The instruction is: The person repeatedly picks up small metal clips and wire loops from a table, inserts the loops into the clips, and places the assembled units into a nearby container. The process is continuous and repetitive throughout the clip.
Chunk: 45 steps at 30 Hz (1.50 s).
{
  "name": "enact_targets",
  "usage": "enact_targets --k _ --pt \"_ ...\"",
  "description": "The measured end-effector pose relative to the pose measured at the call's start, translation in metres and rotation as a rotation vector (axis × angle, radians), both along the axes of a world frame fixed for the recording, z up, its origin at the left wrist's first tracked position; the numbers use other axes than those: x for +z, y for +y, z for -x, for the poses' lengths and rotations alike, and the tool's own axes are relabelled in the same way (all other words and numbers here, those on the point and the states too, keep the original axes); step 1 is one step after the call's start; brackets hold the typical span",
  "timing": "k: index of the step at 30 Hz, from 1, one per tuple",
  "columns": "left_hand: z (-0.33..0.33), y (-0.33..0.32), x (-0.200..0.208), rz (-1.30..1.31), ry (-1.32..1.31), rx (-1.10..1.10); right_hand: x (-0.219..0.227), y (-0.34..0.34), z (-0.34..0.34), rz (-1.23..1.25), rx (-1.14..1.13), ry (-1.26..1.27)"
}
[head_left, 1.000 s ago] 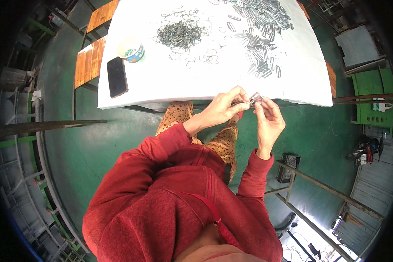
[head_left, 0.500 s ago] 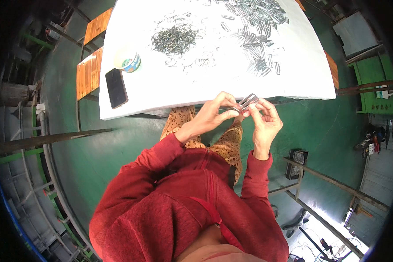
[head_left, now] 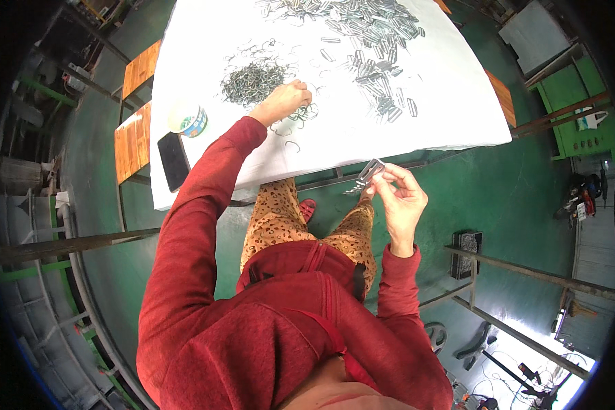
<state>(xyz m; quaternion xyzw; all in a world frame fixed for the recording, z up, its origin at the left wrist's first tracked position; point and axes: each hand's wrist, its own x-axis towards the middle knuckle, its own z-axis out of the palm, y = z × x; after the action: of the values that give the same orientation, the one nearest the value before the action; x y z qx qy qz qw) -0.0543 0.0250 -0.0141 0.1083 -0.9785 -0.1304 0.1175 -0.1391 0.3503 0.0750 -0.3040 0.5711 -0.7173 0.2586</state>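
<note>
Currently the slotted metal piece (head_left: pixel 372 170) is in the right hand (head_left: pixel 401 199), whose grip is closed in a pinch on its right side, thumb against fingers; the piece sits off the near edge of the tabletop (head_left: pixel 451 102), seen against the green floor (head_left: pixel 471 184); the left hand (head_left: pixel 281 101) reaches over the tabletop, its fingertips bunched at the right side of the tangled wire hooks (head_left: pixel 251 80), and I cannot tell whether that grip has a hook in it.

If the right pinch slackened, the piece could slip and fall to the floor, since no tabletop shows beneath it; the hooks lie interlocked, so lifting one might drag others along; the left sleeve (head_left: pixel 212 179) passes close to the phone (head_left: pixel 173 161) and could nudge it if the forearm swung outward.

The piece's long axis runs aslant, its upper end pointing away from the person and to the right, its lower end back toward the left; small silvery bits (head_left: pixel 354 187) show at that lower end, too blurred to name.
</note>
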Motion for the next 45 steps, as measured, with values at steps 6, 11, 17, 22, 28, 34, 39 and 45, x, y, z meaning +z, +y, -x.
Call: enact_targets --k 6,11,17,22,28,34,39,45 --pt "0.005 0.006 -0.001 0.140 -0.045 0.048 -0.004 0.003 -0.002 -0.028 0.025 0.003" --pt "-0.002 0.012 0.004 0.088 0.205 0.234 0.000 0.002 -0.008 -0.012 0.043 -0.015" --pt "-0.008 0.079 0.058 -0.625 0.268 0.279 -0.004 0.002 -0.010 -0.044 0.021 -0.034" --pt "-0.029 0.162 0.091 -1.159 0.306 0.075 -0.014 0.001 -0.009 -0.059 -0.017 -0.060" --pt "-0.028 0.196 0.081 -0.635 0.464 0.029 -0.020 0.001 -0.011 -0.027 -0.030 -0.091" --pt "-0.021 0.210 0.072 -0.615 0.573 0.055 -0.012 0.000 -0.019 -0.084 -0.035 -0.068" --pt "-0.024 0.209 0.062 -1.095 0.573 -0.060 -0.009 0.004 -0.002 0.007 0.033 -0.066" --pt "-0.028 0.216 0.069 -1.105 0.597 -0.039 -0.038 -0.043 0.082 -0.454 -0.140 0.586"
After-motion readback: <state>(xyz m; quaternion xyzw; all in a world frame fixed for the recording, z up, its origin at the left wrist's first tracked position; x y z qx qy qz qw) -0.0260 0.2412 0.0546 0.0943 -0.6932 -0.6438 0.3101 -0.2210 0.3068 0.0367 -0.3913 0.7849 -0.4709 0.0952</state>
